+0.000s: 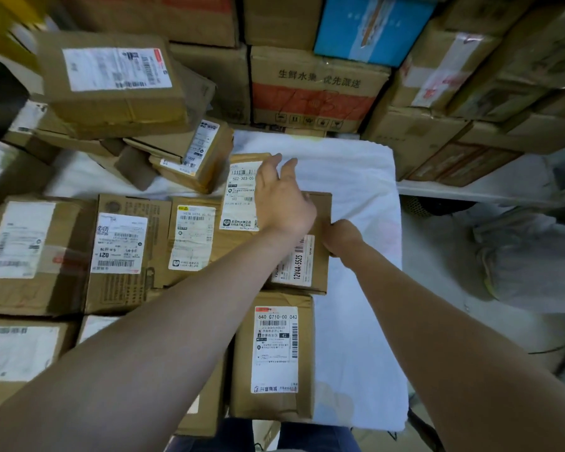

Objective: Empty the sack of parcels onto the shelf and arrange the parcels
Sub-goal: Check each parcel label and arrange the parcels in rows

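Two hands meet at the left edge of the white sack (356, 177), which lies spread flat; your left hand (284, 197) reaches over the 502-303 parcel (242, 190), fingers straight and spread; your right hand (341, 236) curls round the sack-side edge of the 12V4A-5525 parcel (304, 265); labelled parcels (121, 249) lie in rows left of the sack; stacked cartons (317, 89) stand behind it.

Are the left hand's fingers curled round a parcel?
No: the left hand has its fingers stretched out straight over the 502-303-00 parcel, curled round nothing.
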A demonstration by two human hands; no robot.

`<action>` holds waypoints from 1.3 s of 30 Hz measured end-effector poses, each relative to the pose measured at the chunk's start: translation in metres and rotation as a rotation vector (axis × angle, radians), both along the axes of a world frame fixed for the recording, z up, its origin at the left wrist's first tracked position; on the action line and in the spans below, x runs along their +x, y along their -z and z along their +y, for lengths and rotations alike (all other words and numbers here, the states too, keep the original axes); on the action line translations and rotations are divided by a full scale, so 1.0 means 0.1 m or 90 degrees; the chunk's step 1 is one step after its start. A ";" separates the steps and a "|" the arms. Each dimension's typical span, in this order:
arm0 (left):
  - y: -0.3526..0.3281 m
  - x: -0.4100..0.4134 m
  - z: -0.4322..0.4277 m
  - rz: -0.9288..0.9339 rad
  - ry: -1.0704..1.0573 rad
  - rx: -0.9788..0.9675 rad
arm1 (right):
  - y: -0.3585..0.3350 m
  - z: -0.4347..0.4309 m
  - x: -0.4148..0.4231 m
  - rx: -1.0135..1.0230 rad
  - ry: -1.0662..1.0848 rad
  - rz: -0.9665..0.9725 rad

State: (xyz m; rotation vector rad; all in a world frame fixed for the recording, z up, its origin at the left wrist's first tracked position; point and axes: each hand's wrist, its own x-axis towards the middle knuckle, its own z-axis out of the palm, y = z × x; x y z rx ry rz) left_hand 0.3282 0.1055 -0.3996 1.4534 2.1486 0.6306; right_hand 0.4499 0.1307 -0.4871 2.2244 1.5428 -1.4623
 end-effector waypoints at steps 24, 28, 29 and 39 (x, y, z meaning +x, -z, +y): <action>-0.55 -2.83 0.10 0.012 -0.385 0.196 | -1.19 0.48 -2.65 0.026 0.116 0.416; -0.64 -2.77 0.17 -0.039 -0.457 0.103 | -1.12 0.53 -2.67 -0.010 0.149 0.419; -0.66 -2.76 0.19 -0.070 -0.487 0.053 | -1.12 0.53 -2.64 -0.015 0.161 0.424; -0.83 -1.86 0.39 -0.256 -0.371 0.258 | -1.23 0.67 -1.89 0.115 0.370 0.706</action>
